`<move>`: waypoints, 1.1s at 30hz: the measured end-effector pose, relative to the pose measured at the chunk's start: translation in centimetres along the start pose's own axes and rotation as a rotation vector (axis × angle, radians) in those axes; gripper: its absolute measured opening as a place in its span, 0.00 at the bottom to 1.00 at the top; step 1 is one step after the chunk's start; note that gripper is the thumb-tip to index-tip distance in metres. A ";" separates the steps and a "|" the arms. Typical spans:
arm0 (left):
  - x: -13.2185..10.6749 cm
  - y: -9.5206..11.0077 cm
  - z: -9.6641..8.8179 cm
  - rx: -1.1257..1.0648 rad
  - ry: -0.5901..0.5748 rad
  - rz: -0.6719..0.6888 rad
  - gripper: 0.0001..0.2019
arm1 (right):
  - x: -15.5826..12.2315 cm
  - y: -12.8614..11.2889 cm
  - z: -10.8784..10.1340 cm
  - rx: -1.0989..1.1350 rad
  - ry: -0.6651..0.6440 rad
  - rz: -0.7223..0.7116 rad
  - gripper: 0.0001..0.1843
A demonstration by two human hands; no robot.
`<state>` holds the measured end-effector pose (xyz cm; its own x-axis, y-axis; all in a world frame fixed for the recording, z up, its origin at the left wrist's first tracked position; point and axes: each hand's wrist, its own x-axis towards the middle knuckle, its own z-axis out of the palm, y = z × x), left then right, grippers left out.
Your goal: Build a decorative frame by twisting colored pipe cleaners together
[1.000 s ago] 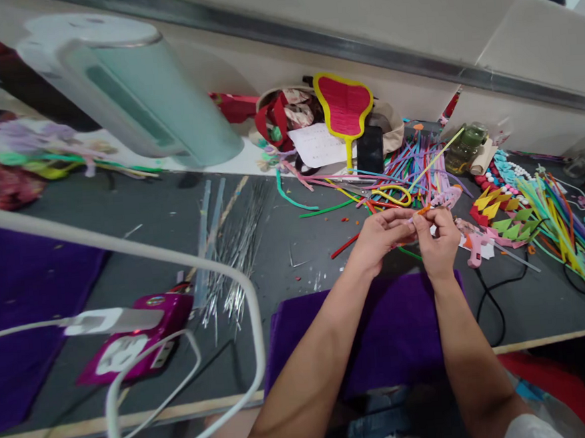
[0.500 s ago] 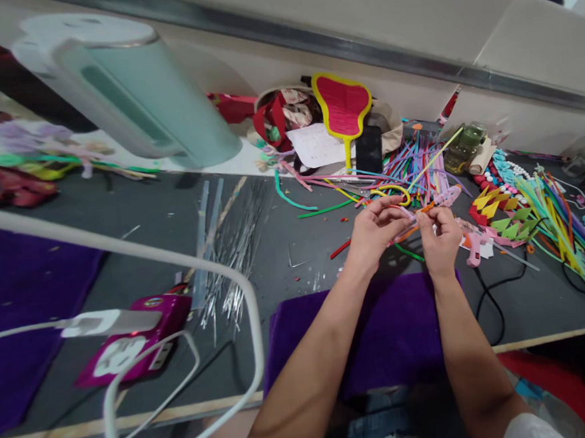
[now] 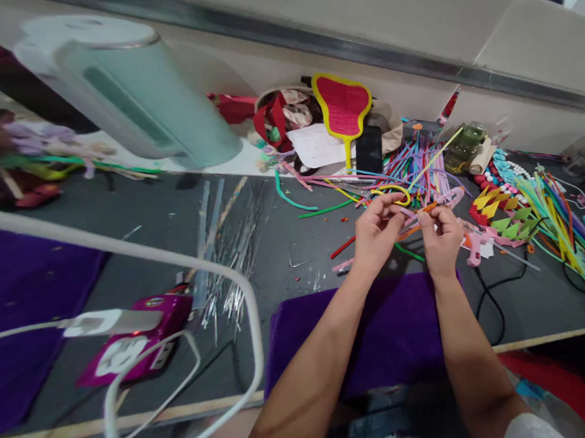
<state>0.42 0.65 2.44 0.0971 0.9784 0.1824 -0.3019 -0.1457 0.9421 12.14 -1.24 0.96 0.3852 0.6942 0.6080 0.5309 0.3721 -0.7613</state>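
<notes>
Pink and orange pipe cleaners are pinched between my two hands. My left hand [image 3: 380,234] is closed on the pink pipe cleaner [image 3: 408,213] with thumb and fingertips. Beside it, my right hand [image 3: 441,235] grips the orange pipe cleaner [image 3: 428,207] where it meets the pink; a pink loop [image 3: 454,198] sticks out past these fingers. Just behind my hands lie yellow-handled scissors [image 3: 401,191]. A green pipe cleaner [image 3: 410,253] is on the table below them, and a red one [image 3: 342,247] lies left of my left hand. Exactly how the strands join is hidden by my fingers.
A purple cloth [image 3: 390,332] lies under my forearms. Right are a pink glue gun [image 3: 474,250] with a black cable and bunched pipe cleaners [image 3: 563,227]. Left are silver wires [image 3: 235,256], a magenta power strip [image 3: 145,336], a white cable [image 3: 249,315] and a tall pale-green jug [image 3: 163,94].
My left thumb and fingers have shifted slightly along the pink pipe cleaner, and a pink end now shows by my left wrist. Another person's blurred hand has appeared at the far left edge.
</notes>
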 end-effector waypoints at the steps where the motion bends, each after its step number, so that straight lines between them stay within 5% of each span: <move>1: 0.2 -0.1 -0.1 -0.078 -0.011 -0.063 0.15 | 0.0 -0.1 0.0 0.002 -0.004 -0.003 0.13; 6: 0.5 -0.7 -0.8 -0.302 -0.210 -0.375 0.15 | -0.1 -0.2 0.0 0.013 -0.039 -0.011 0.13; 12: 0.5 -0.7 -1.2 -0.371 -0.291 -0.461 0.15 | -0.1 -0.3 -0.1 0.054 -0.064 -0.023 0.12; 18: 0.5 -0.1 -1.1 -0.329 -0.285 -0.401 0.13 | -0.1 -0.3 -0.1 0.044 -0.077 -0.010 0.13; 29: 0.1 -0.5 -0.4 0.027 -0.163 -0.075 0.12 | -0.1 0.0 -0.1 0.023 -0.059 -0.002 0.13; 33: 0.2 -0.8 -0.4 -0.020 -0.174 -0.103 0.11 | -0.1 0.0 -0.1 0.032 -0.044 -0.014 0.12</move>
<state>0.31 1.03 1.66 0.2901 0.9477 0.1329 -0.3005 -0.0416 0.9529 12.22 -1.34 0.91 0.3439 0.7151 0.6086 0.5116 0.4008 -0.7600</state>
